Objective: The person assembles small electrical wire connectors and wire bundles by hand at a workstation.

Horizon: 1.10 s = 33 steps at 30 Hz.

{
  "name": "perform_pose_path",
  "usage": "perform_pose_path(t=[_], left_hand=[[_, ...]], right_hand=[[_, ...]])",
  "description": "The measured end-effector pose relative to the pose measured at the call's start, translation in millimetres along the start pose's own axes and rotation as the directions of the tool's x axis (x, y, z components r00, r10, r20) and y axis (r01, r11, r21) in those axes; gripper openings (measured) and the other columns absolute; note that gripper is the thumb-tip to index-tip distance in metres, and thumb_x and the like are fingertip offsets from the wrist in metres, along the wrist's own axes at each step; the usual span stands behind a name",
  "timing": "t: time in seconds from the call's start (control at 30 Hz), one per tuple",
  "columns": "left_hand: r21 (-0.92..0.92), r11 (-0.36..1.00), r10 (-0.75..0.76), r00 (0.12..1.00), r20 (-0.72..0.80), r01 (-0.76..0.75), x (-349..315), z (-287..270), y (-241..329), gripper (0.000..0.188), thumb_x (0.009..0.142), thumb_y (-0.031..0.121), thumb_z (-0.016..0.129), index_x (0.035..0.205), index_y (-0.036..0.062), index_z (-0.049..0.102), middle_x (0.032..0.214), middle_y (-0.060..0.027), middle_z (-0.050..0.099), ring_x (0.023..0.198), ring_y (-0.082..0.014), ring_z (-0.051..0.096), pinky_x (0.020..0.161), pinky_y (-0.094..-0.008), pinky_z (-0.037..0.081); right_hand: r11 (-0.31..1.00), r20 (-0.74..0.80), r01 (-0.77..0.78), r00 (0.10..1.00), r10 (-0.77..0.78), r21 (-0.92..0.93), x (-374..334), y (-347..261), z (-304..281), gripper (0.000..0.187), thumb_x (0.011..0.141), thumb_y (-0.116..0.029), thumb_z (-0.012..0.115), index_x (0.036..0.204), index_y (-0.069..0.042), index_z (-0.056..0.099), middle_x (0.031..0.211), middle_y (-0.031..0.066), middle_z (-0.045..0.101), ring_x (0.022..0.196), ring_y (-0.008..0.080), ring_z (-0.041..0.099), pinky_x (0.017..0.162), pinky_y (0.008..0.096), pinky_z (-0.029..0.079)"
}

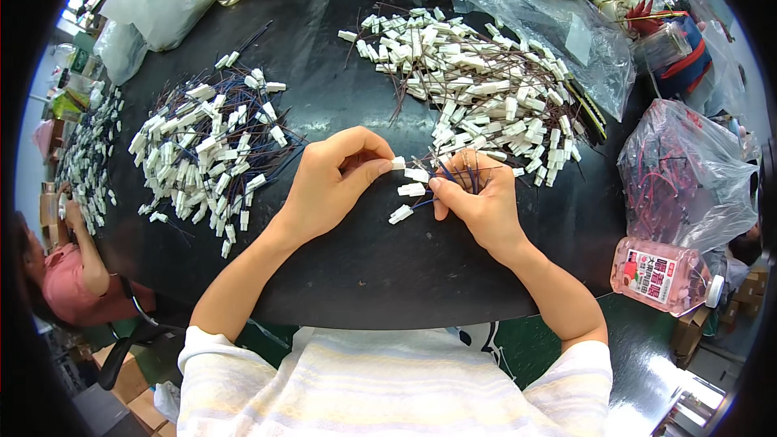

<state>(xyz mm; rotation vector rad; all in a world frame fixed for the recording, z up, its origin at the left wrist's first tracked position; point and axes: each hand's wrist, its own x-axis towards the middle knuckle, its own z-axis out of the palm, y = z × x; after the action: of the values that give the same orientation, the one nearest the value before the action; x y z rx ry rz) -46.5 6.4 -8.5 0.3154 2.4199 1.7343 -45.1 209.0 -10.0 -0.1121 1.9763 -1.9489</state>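
Thumb and forefinger of my left hand (336,182) pinch a small white plug connector (397,163) over the middle of the black table. Close on its right, my right hand (479,198) is closed on several thin dark-blue wires (458,176) with bare-looking tips pointing up. White connectors (411,189) on some of these wires stick out to the left of the fingers. Left of my hands lies a pile of white connectors with blue wires (202,146). A larger pile of white connectors with brown wires (494,85) spreads beyond my right hand.
A clear bag with red wires (668,170) and a pink drink bottle (651,275) stand along the right side. Plastic bags (558,12) lie at the back. At far left, a person in a pink top (69,279) sits by another connector pile (89,154).
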Motion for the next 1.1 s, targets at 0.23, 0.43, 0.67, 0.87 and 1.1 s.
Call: perform_pose_path(t=[0.23, 0.43, 0.67, 0.87, 1.1], left_hand=[[-0.119, 0.992, 0.043, 0.998, -0.055, -0.05, -5.5, 4.5, -5.4, 0.007, 0.079, -0.002, 0.059, 0.086, -0.0032, 0.057, 0.076, -0.0043, 0.06, 0.068, -0.0055, 0.053, 0.061, -0.0192, 0.043], [-0.064, 0.99, 0.12, 0.99, -0.079, -0.125, -6.5, 7.0, -6.8, 0.009, 0.076, -0.002, 0.062, 0.084, -0.0018, 0.059, 0.072, -0.0048, 0.057, 0.062, -0.0068, 0.052, 0.055, -0.0201, 0.041], [0.127, 0.95, 0.292, 0.955, -0.056, -0.284, -7.8, 7.6, -2.3, 0.009, 0.071, -0.004, 0.064, 0.078, -0.0008, 0.061, 0.068, -0.0061, 0.054, 0.057, -0.0122, 0.051, 0.05, -0.0224, 0.04], [0.243, 0.844, 0.497, 0.868, -0.015, -0.479, -7.0, 9.7, -2.0, 0.01, 0.067, -0.004, 0.064, 0.075, -0.0007, 0.059, 0.073, -0.0084, 0.061, 0.06, -0.0197, 0.053, 0.052, -0.0279, 0.043], [0.313, 0.753, 0.601, 0.799, 0.032, -0.579, -5.4, 12.8, 3.9, 0.017, 0.062, -0.007, 0.065, 0.076, -0.0024, 0.059, 0.075, -0.0109, 0.062, 0.06, -0.0236, 0.053, 0.052, -0.0285, 0.044]], right_hand=[[1.0, 0.023, -0.012, 1.0, 0.012, 0.016, -1.1, -1.8, 5.1, 0.008, 0.076, -0.004, 0.06, 0.072, -0.002, 0.055, 0.056, 0.0021, 0.056, 0.05, 0.004, 0.051, 0.047, 0.0182, 0.037], [0.999, 0.015, 0.038, 0.999, -0.038, -0.031, -1.3, 1.5, 4.8, 0.007, 0.076, -0.004, 0.06, 0.072, -0.002, 0.054, 0.056, 0.0019, 0.056, 0.05, 0.0045, 0.051, 0.046, 0.0192, 0.037], [0.998, -0.007, 0.036, 0.999, -0.036, 0.056, -1.1, -1.0, 2.3, 0.007, 0.076, -0.003, 0.06, 0.073, 0.0, 0.055, 0.055, 0.0015, 0.057, 0.05, 0.0041, 0.049, 0.046, 0.0188, 0.036], [0.998, 0.077, 0.049, 0.996, -0.045, -0.046, -0.8, 3.3, 0.7, 0.007, 0.077, -0.002, 0.061, 0.079, 0.002, 0.055, 0.059, 0.0048, 0.059, 0.05, 0.0041, 0.051, 0.046, 0.0164, 0.035], [0.993, 0.066, 0.12, 0.99, -0.121, 0.012, -3.5, 7.8, 2.7, 0.007, 0.078, -0.002, 0.061, 0.078, 0.003, 0.055, 0.06, 0.0036, 0.059, 0.051, 0.0041, 0.052, 0.047, 0.0168, 0.036]])
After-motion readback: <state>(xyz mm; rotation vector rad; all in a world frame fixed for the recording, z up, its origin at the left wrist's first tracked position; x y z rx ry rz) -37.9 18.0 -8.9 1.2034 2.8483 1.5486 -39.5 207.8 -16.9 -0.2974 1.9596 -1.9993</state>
